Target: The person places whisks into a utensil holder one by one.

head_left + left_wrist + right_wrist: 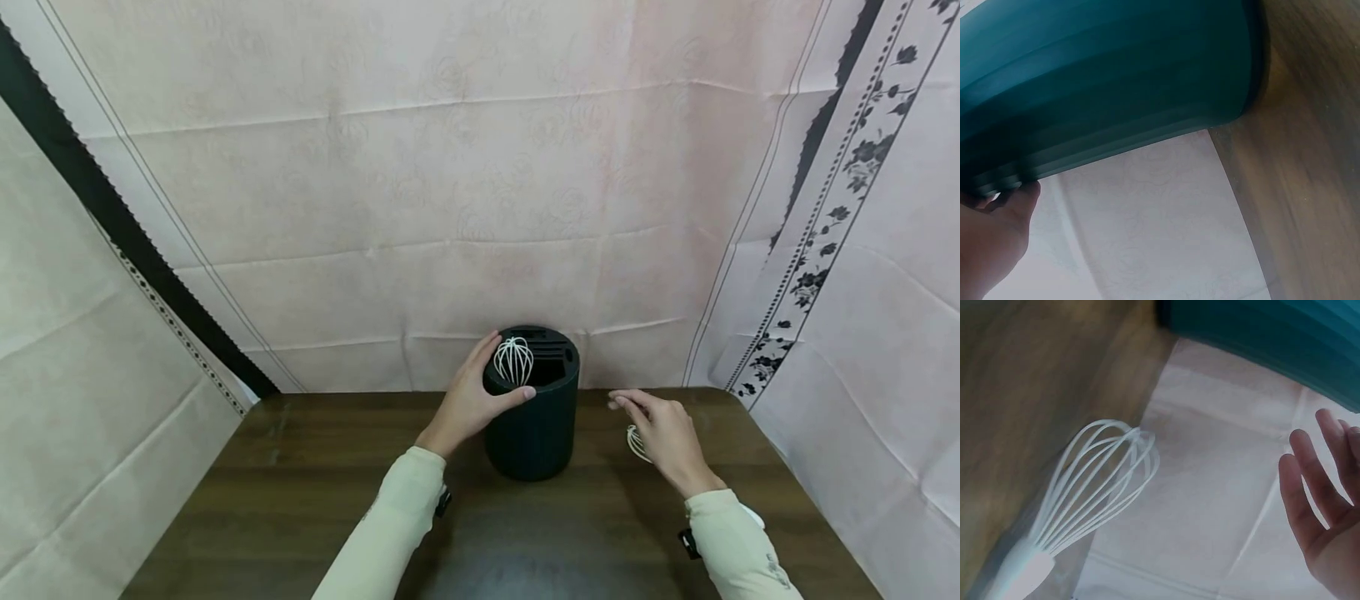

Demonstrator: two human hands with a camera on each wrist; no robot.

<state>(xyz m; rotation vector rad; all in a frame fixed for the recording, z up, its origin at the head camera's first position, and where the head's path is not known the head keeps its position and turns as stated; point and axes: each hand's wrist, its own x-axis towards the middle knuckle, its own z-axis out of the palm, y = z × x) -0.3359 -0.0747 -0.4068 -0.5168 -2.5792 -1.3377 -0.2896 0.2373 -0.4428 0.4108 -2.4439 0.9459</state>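
Observation:
A dark green cylindrical utensil holder (pixel 529 433) stands upright on the wooden table, with a slotted top. The wire head of a whisk (pixel 513 361) pokes up from its left side. My left hand (pixel 474 390) holds the holder's upper left side, thumb across the front and fingers along the far rim. To the right, my right hand (pixel 663 433) hovers over the table with nothing in its fingers. Beside and partly behind it in the head view is a second white whisk (pixel 637 444). The right wrist view shows that whisk's pale handle (pixel 1022 569) apart from the loosely spread fingers.
The brown wooden table (pixel 300 500) ends just behind the holder. Pale cloth (pixel 450 208) hangs along its back, with more cloth at both sides. A floral border (pixel 813 275) runs down the right cloth.

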